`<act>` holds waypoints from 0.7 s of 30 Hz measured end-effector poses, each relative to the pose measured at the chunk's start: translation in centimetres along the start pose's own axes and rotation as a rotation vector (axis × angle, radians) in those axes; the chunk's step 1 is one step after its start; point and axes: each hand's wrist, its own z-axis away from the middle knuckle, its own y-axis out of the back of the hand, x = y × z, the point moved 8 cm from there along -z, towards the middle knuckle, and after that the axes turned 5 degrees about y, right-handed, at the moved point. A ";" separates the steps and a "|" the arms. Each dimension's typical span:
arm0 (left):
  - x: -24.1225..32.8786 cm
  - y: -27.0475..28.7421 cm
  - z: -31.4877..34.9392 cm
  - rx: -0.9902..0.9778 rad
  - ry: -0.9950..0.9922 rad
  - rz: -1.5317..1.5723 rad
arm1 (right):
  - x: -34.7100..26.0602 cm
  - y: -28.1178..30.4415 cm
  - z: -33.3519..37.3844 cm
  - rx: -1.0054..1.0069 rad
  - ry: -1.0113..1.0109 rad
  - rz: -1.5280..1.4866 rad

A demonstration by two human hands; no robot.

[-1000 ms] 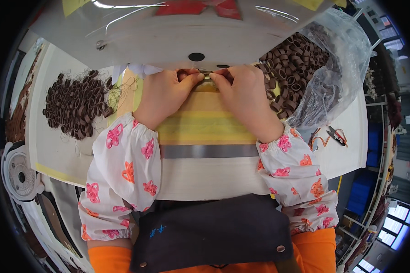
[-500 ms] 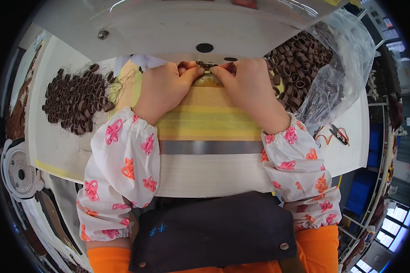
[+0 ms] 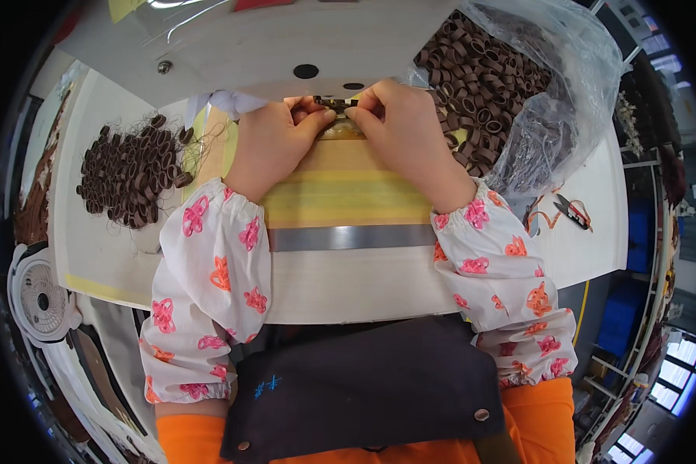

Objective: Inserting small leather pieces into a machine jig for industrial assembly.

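Brown loops (image 3: 483, 85) are heaped at the clear bag (image 3: 545, 143) past your right hand (image 3: 402, 127), probably for an easy grab, with a stringy pile of them (image 3: 124, 178) kept well apart beyond your left hand (image 3: 274, 143). Both hands are curled into a near pinch, fingertips close at the machine (image 3: 240, 62)'s lower edge, likely for fine control, but I can't tell if they've got hold of anything
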 end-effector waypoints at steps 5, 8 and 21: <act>1.2 1.0 0.6 0.084 -0.096 -0.123 | 0.1 -0.1 0.2 0.011 0.010 0.006; 2.3 1.0 2.8 0.149 -0.359 -0.166 | -0.5 0.0 0.9 0.021 -0.036 -0.031; 4.8 1.5 4.8 0.036 -0.432 0.182 | -4.0 -0.9 5.8 -0.190 -0.140 -0.299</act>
